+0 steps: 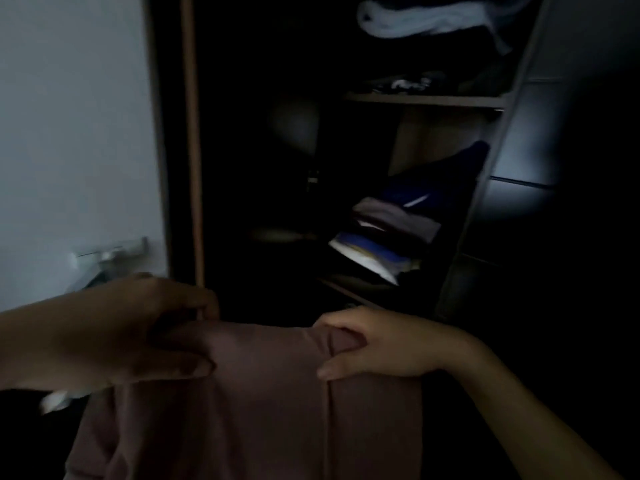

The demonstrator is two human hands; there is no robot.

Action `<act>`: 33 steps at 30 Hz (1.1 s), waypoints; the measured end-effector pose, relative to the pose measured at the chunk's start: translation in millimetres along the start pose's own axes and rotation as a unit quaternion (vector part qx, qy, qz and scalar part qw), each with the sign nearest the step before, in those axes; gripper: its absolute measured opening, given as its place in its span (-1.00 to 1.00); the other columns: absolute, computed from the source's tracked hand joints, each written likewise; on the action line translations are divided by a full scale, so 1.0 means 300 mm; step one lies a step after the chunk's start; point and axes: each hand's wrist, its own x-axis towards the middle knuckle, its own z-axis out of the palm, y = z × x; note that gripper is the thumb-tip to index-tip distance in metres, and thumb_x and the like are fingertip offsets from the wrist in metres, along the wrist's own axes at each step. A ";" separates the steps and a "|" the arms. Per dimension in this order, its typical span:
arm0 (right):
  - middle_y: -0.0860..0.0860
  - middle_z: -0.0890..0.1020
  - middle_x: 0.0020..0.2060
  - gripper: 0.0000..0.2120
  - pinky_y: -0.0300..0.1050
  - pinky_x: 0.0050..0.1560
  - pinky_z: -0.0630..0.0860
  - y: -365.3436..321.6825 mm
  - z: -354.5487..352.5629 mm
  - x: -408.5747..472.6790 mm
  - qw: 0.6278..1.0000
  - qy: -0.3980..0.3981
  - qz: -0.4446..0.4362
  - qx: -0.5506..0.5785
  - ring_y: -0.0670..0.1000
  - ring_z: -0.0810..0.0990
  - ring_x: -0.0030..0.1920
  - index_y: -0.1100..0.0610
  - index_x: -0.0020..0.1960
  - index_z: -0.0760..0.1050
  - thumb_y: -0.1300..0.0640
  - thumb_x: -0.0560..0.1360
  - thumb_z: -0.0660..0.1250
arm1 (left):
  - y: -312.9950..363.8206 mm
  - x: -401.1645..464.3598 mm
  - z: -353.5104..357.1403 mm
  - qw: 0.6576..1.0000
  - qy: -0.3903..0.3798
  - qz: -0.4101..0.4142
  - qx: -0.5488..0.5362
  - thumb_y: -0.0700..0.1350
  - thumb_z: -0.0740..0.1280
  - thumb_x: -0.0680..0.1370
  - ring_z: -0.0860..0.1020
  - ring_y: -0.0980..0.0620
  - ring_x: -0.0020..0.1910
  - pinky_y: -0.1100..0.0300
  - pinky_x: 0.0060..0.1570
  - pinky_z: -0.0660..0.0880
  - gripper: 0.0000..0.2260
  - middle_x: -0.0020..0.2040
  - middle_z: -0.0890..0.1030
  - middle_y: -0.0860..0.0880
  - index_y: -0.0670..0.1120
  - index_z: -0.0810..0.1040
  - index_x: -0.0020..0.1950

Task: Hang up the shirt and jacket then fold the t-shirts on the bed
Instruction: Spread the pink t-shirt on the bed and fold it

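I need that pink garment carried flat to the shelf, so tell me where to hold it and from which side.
Hold the pink garment along its top edge, one hand at each end, coming in from the sides. The left hand and right hand already pinch it there, so the cloth hangs straight below. The dim, blurred frame hides finer detail.

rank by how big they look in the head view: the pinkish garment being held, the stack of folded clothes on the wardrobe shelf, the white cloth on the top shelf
1. pinkish garment, though it is nearest the camera, which inflates it.
2. and 3. stack of folded clothes and white cloth: too alike to rank, and the cloth is cut off by the frame's top edge.
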 end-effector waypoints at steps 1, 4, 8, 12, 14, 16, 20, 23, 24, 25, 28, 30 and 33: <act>-0.09 0.67 0.09 -0.71 -0.06 0.16 0.59 0.047 -0.038 -0.054 1.000 0.014 0.012 0.008 -0.13 0.65 0.08 -0.01 0.20 0.57 -0.02 0.52 0.47 | 0.059 0.058 0.013 1.000 -0.001 0.026 0.008 0.19 0.51 0.41 0.65 0.22 -0.17 0.08 -0.11 0.62 -0.80 -0.15 0.67 0.19 0.28 0.58 -0.02; -0.05 0.68 0.06 -0.73 0.00 0.16 0.59 0.182 -0.146 -0.176 0.996 0.086 0.029 0.002 -0.07 0.65 0.07 0.03 0.17 0.58 0.00 0.51 0.48 | 0.239 0.262 0.031 0.996 0.030 0.080 0.002 -0.10 0.52 0.46 0.58 0.29 -0.28 0.39 -0.22 0.49 -0.75 -0.30 0.62 0.20 0.25 0.56 -0.24; 0.03 0.68 0.02 -0.71 0.05 0.11 0.58 0.339 -0.270 -0.235 0.982 0.178 0.059 -0.023 0.00 0.66 0.03 0.08 0.13 0.59 -0.04 0.50 0.48 | 0.387 0.470 0.000 0.994 0.012 0.111 0.018 0.01 0.55 0.41 0.62 0.26 -0.17 0.30 -0.16 0.53 -0.83 -0.18 0.64 0.20 0.20 0.58 -0.13; -0.07 0.69 -0.02 -0.74 0.00 0.12 0.60 0.478 -0.376 -0.191 0.972 0.219 0.079 -0.028 -0.09 0.66 -0.01 0.02 0.12 0.60 -0.04 0.49 0.49 | 0.386 0.710 -0.013 0.992 0.009 0.114 0.045 0.05 0.56 0.41 0.61 0.22 -0.15 0.18 -0.10 0.56 -0.79 -0.15 0.64 0.18 0.17 0.58 -0.06; -0.08 0.69 -0.03 -0.76 0.00 0.13 0.60 0.532 -0.418 -0.133 0.971 0.219 0.095 -0.020 -0.09 0.66 -0.02 0.02 0.11 0.60 -0.04 0.49 0.48 | 0.362 0.836 -0.029 0.992 0.003 0.112 0.062 0.01 0.56 0.41 0.58 0.19 -0.17 0.27 -0.15 0.50 -0.79 -0.15 0.63 0.14 0.09 0.59 -0.04; -0.08 0.67 -0.01 -0.75 0.00 0.14 0.59 0.572 -0.466 -0.058 0.968 0.223 0.114 -0.023 -0.08 0.65 0.01 0.02 0.12 0.58 -0.06 0.50 0.46 | 0.331 0.965 -0.063 0.989 -0.001 0.109 0.095 -0.05 0.56 0.42 0.56 0.13 -0.16 0.31 -0.16 0.44 -0.75 -0.12 0.62 0.06 -0.04 0.61 0.02; -0.05 0.63 0.06 -0.78 -0.02 0.12 0.57 0.614 -0.606 0.135 0.953 0.259 0.141 -0.073 0.01 0.62 0.07 0.00 0.11 0.52 -0.09 0.56 0.38 | 0.220 1.221 -0.155 0.982 0.064 0.095 0.153 -0.11 0.53 0.44 0.56 0.01 -0.05 0.15 -0.03 0.45 -0.73 -0.06 0.60 0.00 -0.12 0.61 0.09; 0.04 0.60 0.03 -0.80 -0.07 -0.07 0.53 0.625 -0.810 0.308 0.910 0.311 0.189 -0.201 0.11 0.61 0.03 0.05 0.08 0.47 -0.07 0.59 0.31 | 0.141 1.416 -0.230 0.958 0.200 0.086 0.184 -0.09 0.42 0.48 0.61 -0.11 0.03 0.05 0.01 0.52 -0.79 0.00 0.66 -0.06 -0.05 0.61 0.11; 0.08 0.60 0.06 -0.82 -0.08 -0.09 0.48 0.626 -0.887 0.366 0.886 0.337 0.213 -0.236 0.13 0.60 0.05 0.06 0.10 0.46 -0.03 0.60 0.29 | 0.123 1.478 -0.245 0.946 0.258 0.072 0.183 -0.04 0.39 0.51 0.61 -0.17 0.07 0.02 0.01 0.53 -0.78 0.04 0.66 -0.08 0.01 0.58 0.14; 0.12 0.60 0.10 -0.85 -0.08 -0.07 0.45 0.630 -0.961 0.420 0.861 0.365 0.229 -0.268 0.16 0.61 0.09 0.07 0.13 0.46 0.05 0.61 0.26 | 0.111 1.540 -0.249 0.931 0.315 0.061 0.175 0.01 0.36 0.53 0.61 -0.22 0.08 0.00 -0.01 0.53 -0.77 0.08 0.65 -0.11 0.04 0.56 0.18; 0.20 0.59 0.22 -0.72 0.05 0.11 0.49 0.700 -1.098 0.561 0.770 0.456 0.266 -0.358 0.25 0.59 0.22 0.10 0.29 0.42 0.23 0.60 0.17 | 0.083 1.729 -0.191 0.897 0.418 0.096 0.107 0.01 0.29 0.58 0.62 -0.27 0.03 -0.03 -0.13 0.50 -0.75 0.12 0.63 -0.17 -0.04 0.49 0.22; 0.20 0.54 0.29 -0.61 0.13 0.25 0.43 0.826 -1.068 0.633 0.740 0.456 0.288 -0.402 0.25 0.53 0.28 0.10 0.44 0.33 0.19 0.61 0.21 | 0.039 1.851 -0.095 0.914 0.384 0.095 0.096 0.03 0.33 0.54 0.62 -0.27 0.04 -0.04 -0.12 0.51 -0.65 0.17 0.60 -0.17 -0.04 0.44 0.30; 0.18 0.45 0.39 -0.50 0.17 0.43 0.31 1.084 -0.916 0.717 0.777 0.413 0.315 -0.356 0.24 0.44 0.37 0.08 0.54 0.26 -0.03 0.64 0.17 | -0.066 1.984 0.104 0.967 0.178 0.041 0.178 0.17 0.33 0.51 0.54 -0.23 0.27 0.00 0.16 0.49 -0.40 0.41 0.47 -0.16 0.08 0.30 0.52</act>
